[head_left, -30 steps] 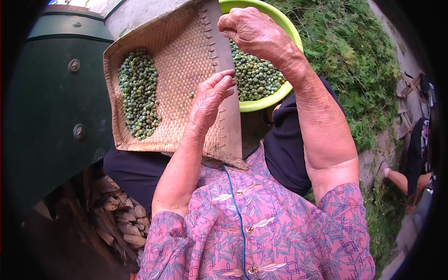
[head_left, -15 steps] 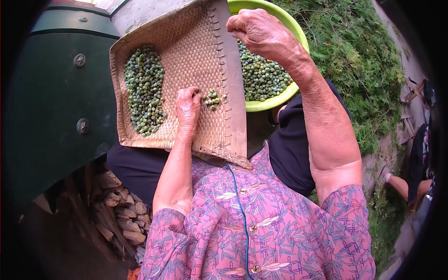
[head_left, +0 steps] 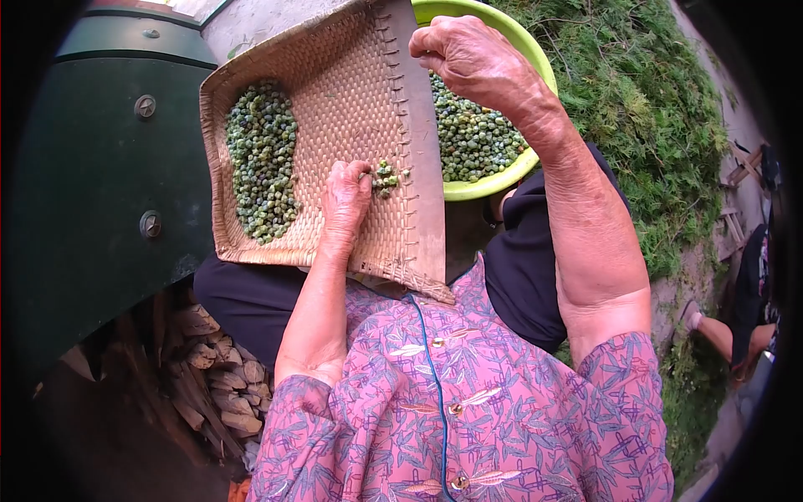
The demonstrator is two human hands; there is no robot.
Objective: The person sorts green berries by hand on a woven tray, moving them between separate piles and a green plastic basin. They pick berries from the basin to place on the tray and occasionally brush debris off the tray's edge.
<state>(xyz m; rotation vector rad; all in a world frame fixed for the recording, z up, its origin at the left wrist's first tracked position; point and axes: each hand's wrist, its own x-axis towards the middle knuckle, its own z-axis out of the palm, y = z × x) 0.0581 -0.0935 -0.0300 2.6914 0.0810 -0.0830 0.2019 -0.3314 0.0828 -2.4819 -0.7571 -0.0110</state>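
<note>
A woven tray rests tilted across the lap, with a long pile of small green fruits at its left side. My left hand is over the tray, fingertips pinched together beside a small cluster of the fruits; whatever is between them is too small to tell. My right hand is raised at the tray's flat right edge, above a yellow-green basin with many more fruits. Its fingers are curled together, and what they hold is hidden.
Cut green branches lie on the ground at the right. Part of another person, a leg, shows at the far right. A dark green metal surface stands at the left, with stacked firewood below it.
My left hand has moved slightly right, up to the small cluster of fruits. My right hand keeps nearly the same place and curled shape.
</note>
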